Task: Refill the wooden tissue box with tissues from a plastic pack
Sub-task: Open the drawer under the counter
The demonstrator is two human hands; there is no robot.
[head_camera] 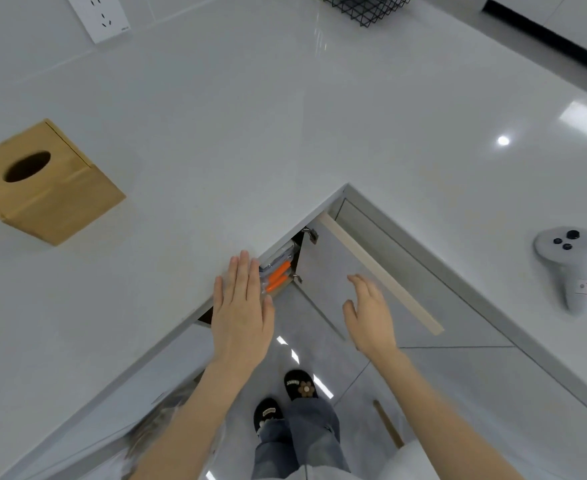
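Observation:
A square wooden tissue box with a dark oval hole in its top stands on the white counter at the left. Under the counter's inner corner a cabinet door hangs open. Inside it lie plastic packs with orange markings, partly hidden by the counter edge. My left hand is flat with straight fingers just at the counter edge, next to the packs. My right hand hovers with relaxed fingers in front of the open door, holding nothing.
A white game controller lies on the counter at the right. A black wire basket stands at the back, and a wall socket is at the back left. My feet in black slippers stand on the grey floor below.

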